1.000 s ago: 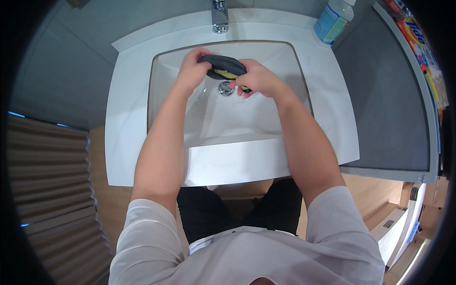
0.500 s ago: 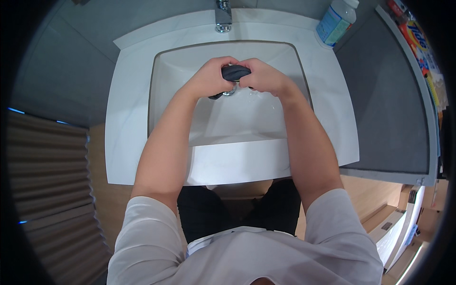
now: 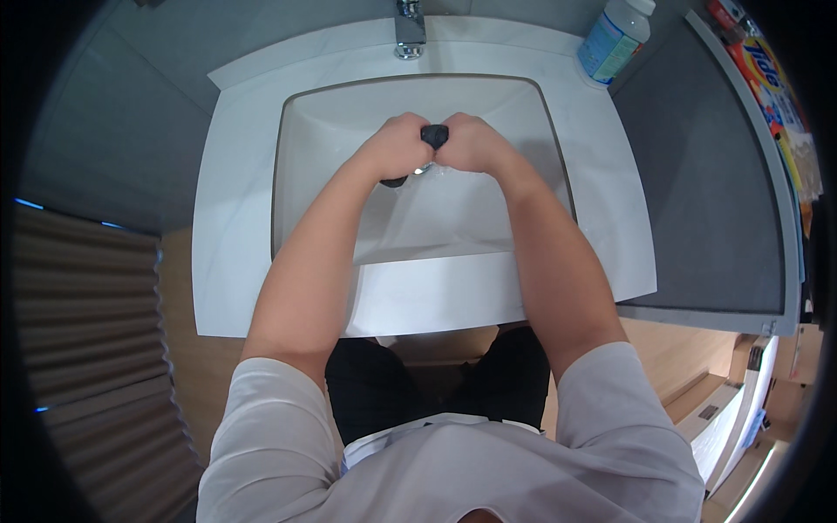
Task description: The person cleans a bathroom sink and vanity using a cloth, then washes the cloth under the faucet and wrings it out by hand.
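Observation:
Both fists close on a dark piece of cloth [image 3: 434,136] over the basin, its exact kind hidden by the fingers. My left hand [image 3: 398,148] grips it from the left, and a loose dark end pokes out below that hand. From the other side my right hand [image 3: 471,146] clenches it, knuckles nearly touching the left ones. A short bunched part bulges between the two fists. Below the hands lies the white sink basin [image 3: 445,222], with wet glints near the metal drain [image 3: 424,168], which is partly covered.
A chrome faucet [image 3: 409,30] stands behind the basin. A white bottle with a blue-green label [image 3: 610,44] sits at the counter's back right corner. Grey panel [image 3: 706,183] borders the right side, with colourful packages [image 3: 767,87] beyond it. A pleated curtain [image 3: 87,322] hangs at left.
My hands have closed into tighter fists and turned, drawing slightly nearer each other. Less of the cloth shows between them, and it looks more bunched.

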`<state>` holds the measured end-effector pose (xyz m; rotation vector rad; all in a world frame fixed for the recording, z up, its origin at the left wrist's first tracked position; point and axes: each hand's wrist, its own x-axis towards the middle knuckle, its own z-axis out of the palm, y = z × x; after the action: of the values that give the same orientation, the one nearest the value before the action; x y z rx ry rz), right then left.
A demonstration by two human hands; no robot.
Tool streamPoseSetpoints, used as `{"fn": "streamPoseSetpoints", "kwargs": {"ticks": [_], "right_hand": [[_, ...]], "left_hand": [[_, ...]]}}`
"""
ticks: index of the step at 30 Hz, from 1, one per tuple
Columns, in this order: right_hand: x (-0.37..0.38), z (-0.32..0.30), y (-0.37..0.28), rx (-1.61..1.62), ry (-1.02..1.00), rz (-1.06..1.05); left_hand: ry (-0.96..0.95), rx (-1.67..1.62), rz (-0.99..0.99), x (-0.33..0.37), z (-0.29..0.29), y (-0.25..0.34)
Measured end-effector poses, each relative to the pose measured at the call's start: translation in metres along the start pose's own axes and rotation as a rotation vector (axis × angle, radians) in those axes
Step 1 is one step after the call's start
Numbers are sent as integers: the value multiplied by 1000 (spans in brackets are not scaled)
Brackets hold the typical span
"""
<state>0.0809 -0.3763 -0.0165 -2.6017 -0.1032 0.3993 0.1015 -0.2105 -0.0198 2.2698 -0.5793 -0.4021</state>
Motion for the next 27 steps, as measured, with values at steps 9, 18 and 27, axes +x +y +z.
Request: {"fn": "streamPoseSetpoints", "kwargs": {"ticks": [9, 18, 27], "right_hand": [[-19, -5, -29, -30, 25, 129], [1, 8, -8, -24, 58, 112], [-14, -14, -1, 1170, -385, 73]], "left_hand": [[-12, 16, -133, -3, -3, 9], [46, 42, -47, 5, 4, -9], [46, -1067, 73, -3, -18, -12]]}}
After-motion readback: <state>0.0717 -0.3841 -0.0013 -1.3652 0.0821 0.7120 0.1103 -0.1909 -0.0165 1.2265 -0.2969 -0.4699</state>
